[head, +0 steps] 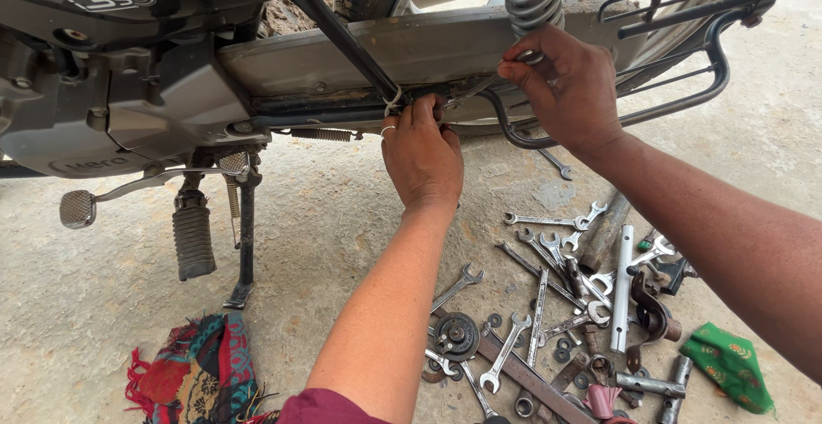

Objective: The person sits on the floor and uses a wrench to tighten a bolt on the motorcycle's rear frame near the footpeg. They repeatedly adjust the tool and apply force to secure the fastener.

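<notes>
Daylight is falling on a rough concrete floor (342, 218) outdoors.
Even, soft light is spreading over the pale, stained ground, with dust and small cracks showing. Spanners (548, 287) are lying scattered at the right, a patterned cloth (201, 373) is resting at the lower left, and a green rag (728, 364) is sitting at the far right.

Location type: open-air motorcycle repair spot. Evidence: a motorcycle (257, 64) stands on its side stand (244, 235) on bare concrete ground (103, 321). Open-ended spanners (548, 220), a socket tube (622, 287) and a small sprocket (455, 336) lie scattered directly on the ground, with cloth rags (201, 373) beside them.
</notes>
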